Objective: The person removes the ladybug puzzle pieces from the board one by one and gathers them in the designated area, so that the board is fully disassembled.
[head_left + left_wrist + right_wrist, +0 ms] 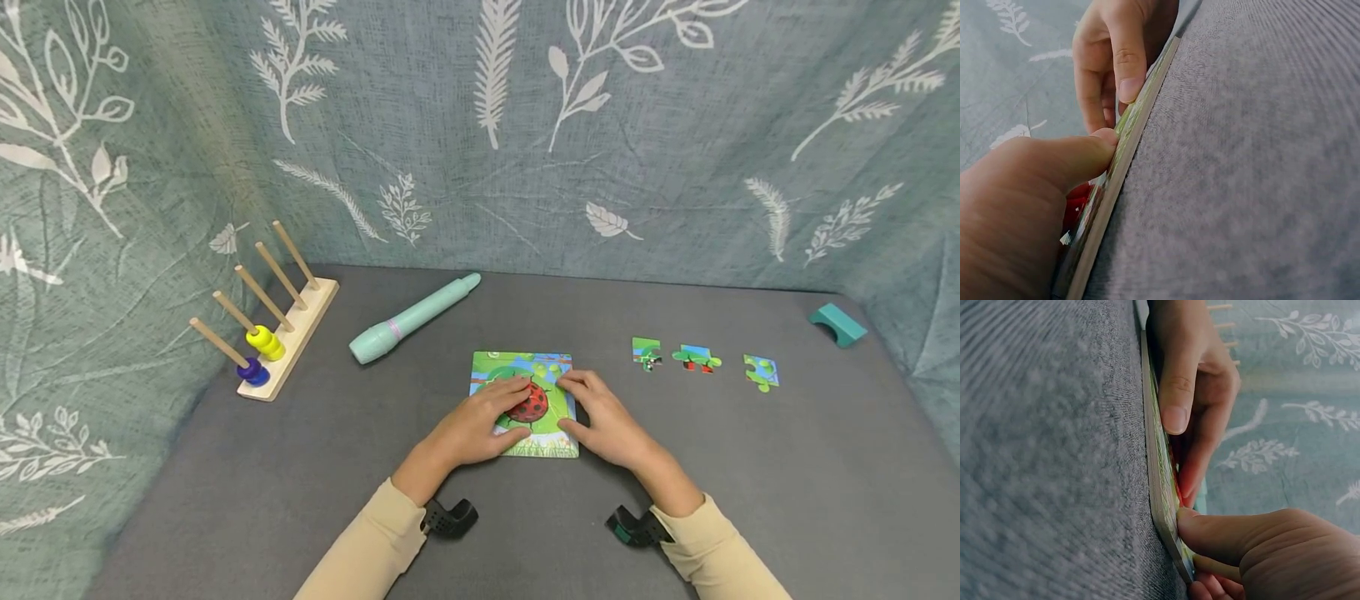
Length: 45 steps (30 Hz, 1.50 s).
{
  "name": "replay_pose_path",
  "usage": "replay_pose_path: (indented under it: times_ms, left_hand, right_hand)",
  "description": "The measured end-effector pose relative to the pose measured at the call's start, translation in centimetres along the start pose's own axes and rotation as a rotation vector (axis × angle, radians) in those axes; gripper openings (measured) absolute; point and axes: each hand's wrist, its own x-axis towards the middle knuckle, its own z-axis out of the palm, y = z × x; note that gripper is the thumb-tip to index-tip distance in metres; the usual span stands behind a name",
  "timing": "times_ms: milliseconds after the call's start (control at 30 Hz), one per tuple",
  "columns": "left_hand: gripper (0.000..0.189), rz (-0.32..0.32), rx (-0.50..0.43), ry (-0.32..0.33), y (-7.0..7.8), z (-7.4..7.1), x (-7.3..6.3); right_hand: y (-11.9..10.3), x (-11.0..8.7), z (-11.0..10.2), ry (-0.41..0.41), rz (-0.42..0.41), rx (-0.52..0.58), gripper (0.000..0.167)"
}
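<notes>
A square ladybug puzzle board (551,447) lies flat on the table; its red ladybug (531,405) shows between the hands. My left hand (480,421) rests over the board's left part, fingers extended across the picture and thumb near its lower area. At the right edge, my right hand (611,425) touches the board with thumb and fingertips spread apart. The right wrist view shows the right thumb (1222,534) at the board's surface, with its fingers (1210,587) near the edge. In the left wrist view, the left thumb (1079,156) lies on the board's face.
Three loose puzzle pieces (697,358) lie to the right in a row. Farther right is a teal arch block (838,324). Behind the board on the left lies a mint-green microphone-shaped tube (416,319). A wooden peg rack (300,333) holds yellow and blue beads.
</notes>
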Motion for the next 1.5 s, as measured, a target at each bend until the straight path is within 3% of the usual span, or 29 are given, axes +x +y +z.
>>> replay_pose_path:
  times_ms: [533, 833, 1500]
  left_hand:
    - [0.057, -0.016, -0.012, -0.014, 0.03, -0.07, -0.17]
    - [0.059, 0.003, 0.003, 0.002, -0.05, -0.04, -0.21]
    - [0.058, 0.019, 0.003, 0.009, -0.15, -0.04, -0.32]
  right_hand:
    - [-0.04, -0.11, 0.53, 0.081, 0.021, 0.171, 0.049]
    - [-0.01, -0.12, 0.69, 0.158, 0.013, 0.126, 0.049]
    - [0.44, -0.23, 0.89, 0.206, -0.051, 0.017, 0.049]
